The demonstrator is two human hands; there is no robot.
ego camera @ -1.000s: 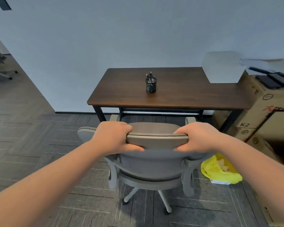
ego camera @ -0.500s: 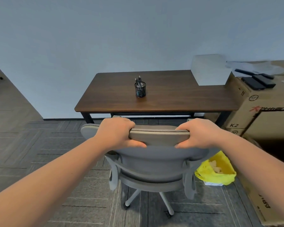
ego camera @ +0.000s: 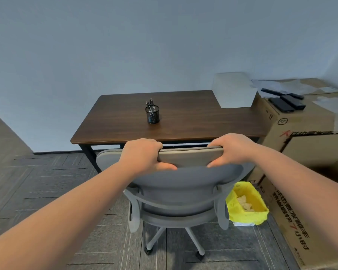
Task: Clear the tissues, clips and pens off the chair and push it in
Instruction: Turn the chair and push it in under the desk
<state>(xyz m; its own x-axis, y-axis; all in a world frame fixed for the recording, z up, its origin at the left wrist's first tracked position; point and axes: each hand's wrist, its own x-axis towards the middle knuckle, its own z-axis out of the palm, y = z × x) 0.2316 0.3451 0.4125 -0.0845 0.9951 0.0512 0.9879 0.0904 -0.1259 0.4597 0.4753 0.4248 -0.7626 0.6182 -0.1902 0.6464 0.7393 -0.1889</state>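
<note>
A grey office chair (ego camera: 183, 184) stands with its back toward me, right in front of the brown desk (ego camera: 183, 121). My left hand (ego camera: 144, 155) grips the left end of the chair's headrest. My right hand (ego camera: 231, 150) grips the right end of it. The seat is hidden behind the backrest. On the desk stands a black mesh pen cup (ego camera: 152, 114) with pens in it. To the right of the chair on the floor sits a bin with a yellow bag (ego camera: 246, 204), and crumpled tissues lie inside it.
A white box (ego camera: 234, 90) rests on the desk's right end. Large cardboard boxes (ego camera: 304, 137) stand close on the right, with black devices and papers on top. A plain wall runs behind the desk. Grey carpet tiles extend to the left.
The chair has moved toward the desk with both hands on its headrest; its top now overlaps the desk's front edge. The view has shifted closer and to the left.
</note>
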